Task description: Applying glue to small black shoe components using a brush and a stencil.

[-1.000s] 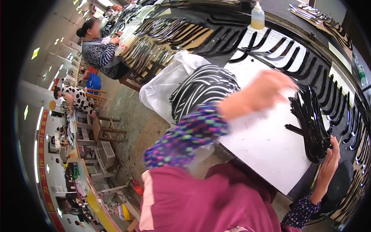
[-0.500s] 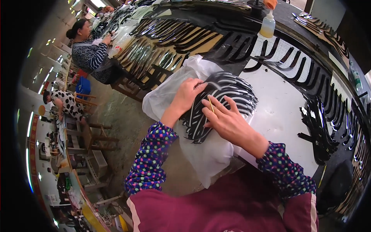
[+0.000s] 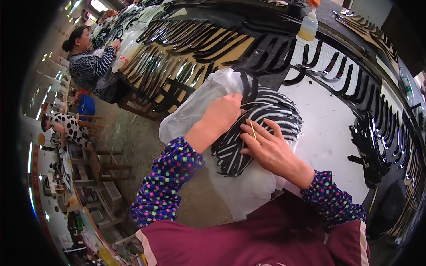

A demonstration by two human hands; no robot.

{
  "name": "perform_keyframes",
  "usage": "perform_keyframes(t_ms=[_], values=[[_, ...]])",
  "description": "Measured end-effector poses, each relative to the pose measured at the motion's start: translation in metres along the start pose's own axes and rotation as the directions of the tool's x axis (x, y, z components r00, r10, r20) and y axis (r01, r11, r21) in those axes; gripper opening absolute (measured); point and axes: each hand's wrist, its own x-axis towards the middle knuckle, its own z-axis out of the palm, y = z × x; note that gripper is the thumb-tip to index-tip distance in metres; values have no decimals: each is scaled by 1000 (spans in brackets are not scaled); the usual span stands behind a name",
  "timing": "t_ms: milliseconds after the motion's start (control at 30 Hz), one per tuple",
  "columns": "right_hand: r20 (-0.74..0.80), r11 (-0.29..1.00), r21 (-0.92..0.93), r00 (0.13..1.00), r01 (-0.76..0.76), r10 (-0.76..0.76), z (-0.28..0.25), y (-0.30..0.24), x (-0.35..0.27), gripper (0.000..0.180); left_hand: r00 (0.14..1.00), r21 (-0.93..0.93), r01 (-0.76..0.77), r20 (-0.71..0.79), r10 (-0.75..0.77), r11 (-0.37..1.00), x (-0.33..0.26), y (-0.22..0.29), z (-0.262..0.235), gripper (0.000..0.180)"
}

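A fanned stack of curved black strips with pale grey edges (image 3: 277, 108) lies on translucent white plastic sheeting (image 3: 182, 119) in front of me. My left hand (image 3: 224, 111) is closed at the stack's left side, and a dark curved strip (image 3: 250, 88) stands up just beyond its fingers. That hand seems to pinch the strip, though its fingertips are partly hidden. Across the middle of the stack rests my right hand (image 3: 270, 148), its fingers bent and partly spread. A thin yellow stick (image 3: 253, 129) is held between its fingers.
To the right is a white board (image 3: 330, 133), with a pile of glossy black strips (image 3: 370, 150) beyond it. Rows of strips (image 3: 177, 40) cover the far table. A squeeze bottle (image 3: 308, 26) stands at the back. A co-worker (image 3: 91, 62) sits at far left, another person (image 3: 69, 126) farther off.
The view has shifted slightly. My left hand has closed more at the stack's left side, and the dark strip beyond it, blurred before, now stands out clearly. My right hand stays on the stack.
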Motion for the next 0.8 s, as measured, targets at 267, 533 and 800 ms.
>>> perform_keyframes(t_ms=[267,533,800], values=[[-62,999,1,997,-39,38,9,6,4,30,929,298,-88,-319,186,950,-12,-7,35,43],[-66,995,51,994,-81,84,15,10,0,29,941,39,-128,-311,134,991,6,-37,22,54],[-145,996,77,987,-53,64,25,12,-4,25,981,-777,160,58,-184,608,-8,-58,-81,40]])
